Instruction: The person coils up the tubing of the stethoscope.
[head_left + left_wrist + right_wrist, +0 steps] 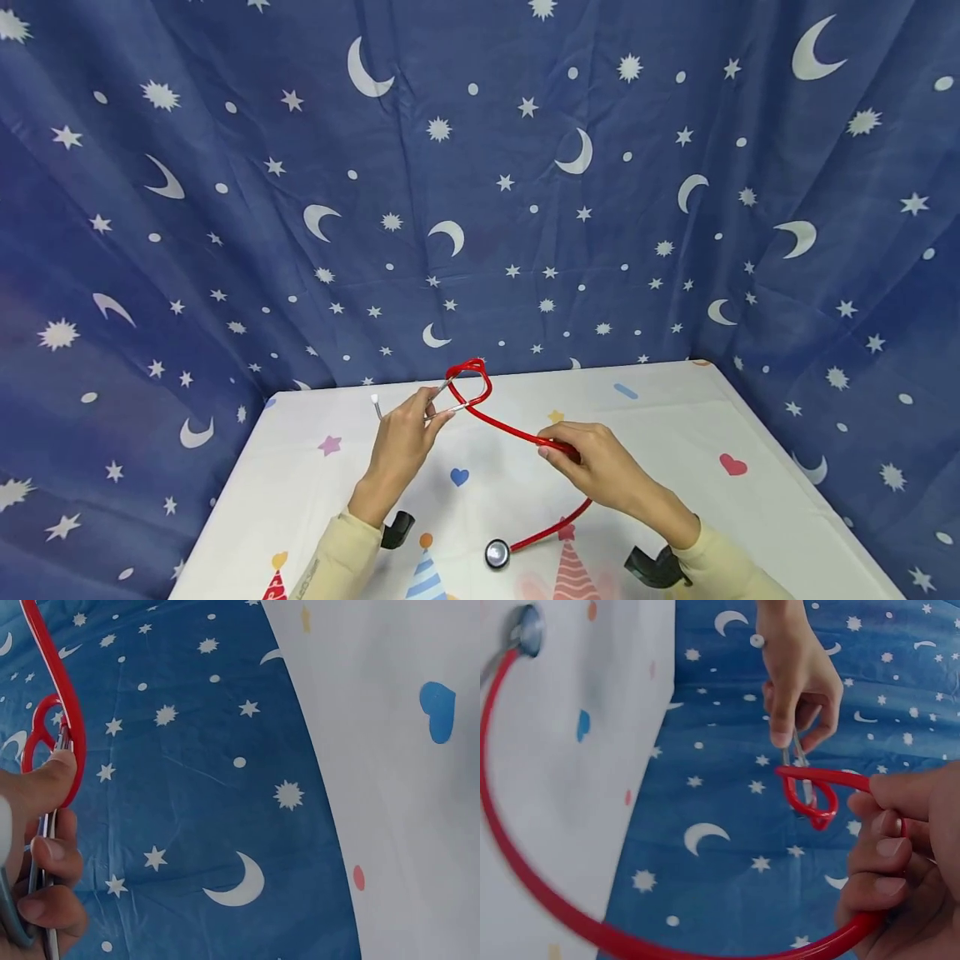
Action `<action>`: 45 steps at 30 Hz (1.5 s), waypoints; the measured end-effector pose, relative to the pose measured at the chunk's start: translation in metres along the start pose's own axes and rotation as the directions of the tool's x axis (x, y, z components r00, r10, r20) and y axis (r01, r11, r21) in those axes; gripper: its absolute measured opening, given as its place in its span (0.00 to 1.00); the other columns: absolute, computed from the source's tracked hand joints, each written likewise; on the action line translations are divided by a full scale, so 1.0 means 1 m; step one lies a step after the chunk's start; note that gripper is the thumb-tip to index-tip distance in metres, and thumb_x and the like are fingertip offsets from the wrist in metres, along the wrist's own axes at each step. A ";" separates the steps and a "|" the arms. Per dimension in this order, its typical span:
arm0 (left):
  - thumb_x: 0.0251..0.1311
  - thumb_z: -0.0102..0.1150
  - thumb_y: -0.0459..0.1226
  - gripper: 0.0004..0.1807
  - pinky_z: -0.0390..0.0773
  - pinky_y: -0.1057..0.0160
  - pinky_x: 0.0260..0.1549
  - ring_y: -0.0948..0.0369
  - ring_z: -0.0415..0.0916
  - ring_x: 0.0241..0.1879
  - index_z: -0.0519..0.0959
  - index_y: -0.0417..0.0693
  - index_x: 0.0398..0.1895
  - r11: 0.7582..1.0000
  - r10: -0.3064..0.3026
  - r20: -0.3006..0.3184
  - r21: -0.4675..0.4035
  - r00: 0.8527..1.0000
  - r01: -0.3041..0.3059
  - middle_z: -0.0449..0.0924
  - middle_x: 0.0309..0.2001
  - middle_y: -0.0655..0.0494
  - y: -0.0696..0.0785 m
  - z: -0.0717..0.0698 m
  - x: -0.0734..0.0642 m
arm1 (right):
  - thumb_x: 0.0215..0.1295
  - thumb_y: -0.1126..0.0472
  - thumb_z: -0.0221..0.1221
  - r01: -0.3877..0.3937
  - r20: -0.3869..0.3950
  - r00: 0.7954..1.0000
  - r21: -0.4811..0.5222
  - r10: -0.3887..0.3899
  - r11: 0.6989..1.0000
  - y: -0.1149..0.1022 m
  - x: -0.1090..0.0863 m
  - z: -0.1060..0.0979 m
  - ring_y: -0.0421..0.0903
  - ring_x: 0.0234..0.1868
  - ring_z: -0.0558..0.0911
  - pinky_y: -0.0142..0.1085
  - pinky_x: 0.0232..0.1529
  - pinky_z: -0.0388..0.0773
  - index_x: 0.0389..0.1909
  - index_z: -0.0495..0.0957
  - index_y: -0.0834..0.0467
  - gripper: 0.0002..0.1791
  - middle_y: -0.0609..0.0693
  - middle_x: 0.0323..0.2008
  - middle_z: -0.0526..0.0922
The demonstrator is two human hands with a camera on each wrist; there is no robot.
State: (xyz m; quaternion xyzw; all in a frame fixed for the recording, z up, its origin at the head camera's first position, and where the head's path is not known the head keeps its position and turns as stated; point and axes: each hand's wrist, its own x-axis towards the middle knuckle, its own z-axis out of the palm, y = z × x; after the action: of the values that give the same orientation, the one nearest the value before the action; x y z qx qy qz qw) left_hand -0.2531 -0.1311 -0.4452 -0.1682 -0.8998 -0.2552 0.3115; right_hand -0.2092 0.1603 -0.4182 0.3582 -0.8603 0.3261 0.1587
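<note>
A stethoscope with red tubing (508,428) is held up over the table between both hands. My left hand (402,435) grips its metal ear tubes (51,825), and a white earpiece (375,399) sticks out beyond the fingers. Just past that grip, the red tubing makes a loop (810,806) around the metal tubes. My right hand (596,464) holds the tubing farther along, fingers curled round it in the right wrist view. From there the tube bends down and back to the round metal chest piece (497,554), which hangs low near the table's front.
The table (360,492) wears a white cloth printed with hearts, stars and party hats. Behind it and at both sides hangs a blue curtain (480,208) with moons and stars. Black straps (654,568) show at both wrists beside the pale sleeves (339,557).
</note>
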 end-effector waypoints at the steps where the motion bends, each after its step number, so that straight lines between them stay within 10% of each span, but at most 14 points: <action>1: 0.53 0.72 0.41 0.22 0.68 0.70 0.20 0.67 0.66 0.19 0.79 0.42 0.49 1.000 0.004 0.005 -0.002 1.000 -0.004 0.77 0.25 0.59 0.001 -0.001 0.000 | 0.63 0.61 0.65 0.010 -0.005 1.000 -0.007 -0.010 1.000 -0.001 0.001 -0.002 0.28 0.22 0.69 0.23 0.22 0.67 0.41 0.83 0.54 0.07 0.35 0.23 0.75; 19: 0.53 0.72 0.40 0.21 0.71 0.72 0.23 0.68 0.67 0.21 0.79 0.47 0.50 0.994 0.100 0.116 -0.060 0.988 -0.093 0.75 0.26 0.62 0.019 -0.007 -0.007 | 0.65 0.62 0.64 0.204 -0.168 0.961 -0.114 -0.221 0.972 -0.008 0.031 -0.021 0.30 0.22 0.65 0.18 0.21 0.59 0.41 0.83 0.55 0.06 0.40 0.26 0.73; 31: 0.55 0.70 0.44 0.20 0.77 0.73 0.26 0.70 0.76 0.24 0.80 0.48 0.49 0.980 0.188 0.199 -0.105 0.962 -0.170 0.81 0.28 0.62 0.033 -0.009 -0.011 | 0.64 0.60 0.64 0.214 -0.191 0.952 -0.151 -0.240 0.965 -0.004 0.047 -0.025 0.32 0.22 0.66 0.19 0.22 0.63 0.41 0.83 0.56 0.06 0.42 0.28 0.75; 45: 0.57 0.69 0.43 0.18 0.74 0.75 0.26 0.67 0.76 0.25 0.80 0.47 0.49 0.934 0.337 0.156 -0.177 0.929 -0.309 0.82 0.30 0.61 0.048 -0.017 -0.014 | 0.60 0.65 0.66 0.211 -0.209 0.951 -0.104 -0.228 0.972 0.001 0.064 -0.024 0.33 0.23 0.66 0.24 0.23 0.68 0.42 0.84 0.56 0.09 0.43 0.28 0.74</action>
State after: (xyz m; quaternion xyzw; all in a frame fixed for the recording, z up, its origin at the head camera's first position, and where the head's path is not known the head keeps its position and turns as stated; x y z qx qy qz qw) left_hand -0.2121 -0.1034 -0.4260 -0.3600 -0.8628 -0.2503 0.2515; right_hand -0.2536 0.1445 -0.3681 0.4068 -0.8048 0.3089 0.3024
